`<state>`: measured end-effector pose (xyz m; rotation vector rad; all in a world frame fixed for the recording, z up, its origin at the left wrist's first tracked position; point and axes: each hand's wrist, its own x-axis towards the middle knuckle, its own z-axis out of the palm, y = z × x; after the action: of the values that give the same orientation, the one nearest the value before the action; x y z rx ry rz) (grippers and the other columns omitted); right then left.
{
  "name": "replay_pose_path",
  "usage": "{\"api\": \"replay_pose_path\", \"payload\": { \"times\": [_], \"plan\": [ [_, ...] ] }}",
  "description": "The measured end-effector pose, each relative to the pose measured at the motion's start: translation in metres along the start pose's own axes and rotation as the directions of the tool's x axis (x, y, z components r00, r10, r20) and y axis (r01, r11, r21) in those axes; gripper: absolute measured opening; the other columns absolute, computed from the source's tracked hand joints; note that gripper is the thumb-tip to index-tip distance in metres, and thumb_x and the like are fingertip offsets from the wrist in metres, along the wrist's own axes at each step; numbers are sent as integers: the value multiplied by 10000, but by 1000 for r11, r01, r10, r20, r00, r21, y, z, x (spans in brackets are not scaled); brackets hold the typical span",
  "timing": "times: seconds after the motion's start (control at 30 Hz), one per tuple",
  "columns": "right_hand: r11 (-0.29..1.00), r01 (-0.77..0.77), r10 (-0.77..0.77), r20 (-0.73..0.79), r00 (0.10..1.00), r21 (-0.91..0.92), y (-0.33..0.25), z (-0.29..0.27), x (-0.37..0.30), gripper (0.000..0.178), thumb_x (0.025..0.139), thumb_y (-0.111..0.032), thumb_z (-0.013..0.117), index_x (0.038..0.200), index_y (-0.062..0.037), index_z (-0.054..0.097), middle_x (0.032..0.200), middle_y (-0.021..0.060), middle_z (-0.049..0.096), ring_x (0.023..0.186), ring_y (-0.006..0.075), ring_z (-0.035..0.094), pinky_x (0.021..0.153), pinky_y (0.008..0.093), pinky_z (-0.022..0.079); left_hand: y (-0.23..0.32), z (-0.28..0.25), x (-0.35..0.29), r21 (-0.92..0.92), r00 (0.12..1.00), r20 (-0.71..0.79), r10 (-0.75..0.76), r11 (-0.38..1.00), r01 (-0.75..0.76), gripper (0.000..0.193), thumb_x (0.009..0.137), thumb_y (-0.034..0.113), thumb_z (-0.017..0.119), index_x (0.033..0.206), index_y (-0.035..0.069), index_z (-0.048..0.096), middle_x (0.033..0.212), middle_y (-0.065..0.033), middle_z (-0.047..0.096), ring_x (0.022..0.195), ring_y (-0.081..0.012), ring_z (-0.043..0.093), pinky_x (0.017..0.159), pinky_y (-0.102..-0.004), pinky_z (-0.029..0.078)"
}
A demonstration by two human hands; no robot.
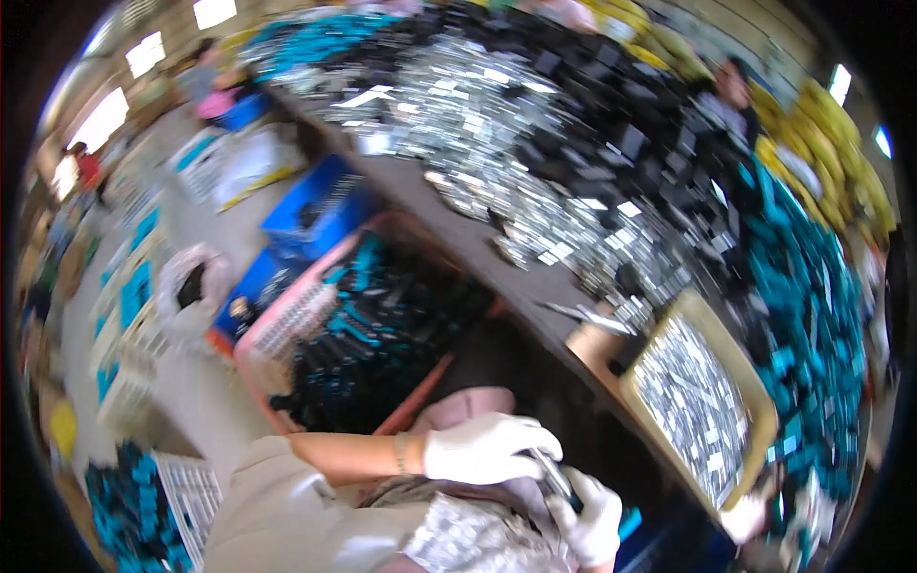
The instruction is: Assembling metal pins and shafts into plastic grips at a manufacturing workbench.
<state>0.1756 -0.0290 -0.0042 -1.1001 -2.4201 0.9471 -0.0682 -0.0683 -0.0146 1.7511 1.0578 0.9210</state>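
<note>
Head view, tilted and blurred: both gloved hands meet low in the picture, just below the near edge of the dark counter (478, 244). The left hand (487, 447) has its grip closed over a small shiny metal piece (552, 470), and the right hand (594, 520), just beneath it, pinches the same piece from below; a bit of teal shows beside the right glove. A tan tray (755, 382) of silvery parts sits on the counter's near edge, to the right of the hands. A pink crate (267, 339) of black and teal parts stands on the floor left of the counter.
</note>
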Motion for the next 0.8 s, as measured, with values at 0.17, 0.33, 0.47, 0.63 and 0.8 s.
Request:
{"api": "replay_pose_path", "payload": {
  "times": [0.17,0.33,0.47,0.63,0.8],
  "plan": [
    [991,-18,3,-107,994,-133,-2,-12,-8,386,809,-343,735,1120,-119,696,804,132,678,712,334,672,661,407,533,20,-11,31,379,949,-65,309,887,-263,274,814,125,712,1080,63,690,1055,-118,669,929,-313,664,837,-393,540],
    [994,-69,64,-58,996,-79,3,-15,-17,451,851,-400,711,1171,-84,682,897,167,705,796,362,691,722,404,553,24,-5,38,209,993,76,-89,975,71,240,811,154,725,1039,88,690,847,-62,673,805,-289,652,736,-382,517],
    [909,-24,-33,130,991,415,19,-29,-19,519,895,-392,702,1232,-1,650,1009,219,716,951,328,715,847,362,541,36,-8,49,274,850,128,511,806,-525,236,744,31,691,972,86,719,965,-102,666,857,-271,648,750,-357,529],
    [680,198,13,-282,959,706,5,-30,-10,394,864,-377,730,911,4,645,805,93,645,731,200,611,720,337,507,34,-6,51,90,924,-110,367,929,-358,597,713,186,856,1220,3,600,1240,-178,584,1059,-299,631,825,-379,536],
    [-190,654,313,-587,747,732,-9,-42,5,326,957,-457,635,1097,-169,571,908,-1,558,822,181,507,869,373,410,15,-19,28,284,937,112,331,893,-350,640,603,168,873,1169,-20,643,1009,-186,663,862,-359,645,831,-432,519]
  ]
}}
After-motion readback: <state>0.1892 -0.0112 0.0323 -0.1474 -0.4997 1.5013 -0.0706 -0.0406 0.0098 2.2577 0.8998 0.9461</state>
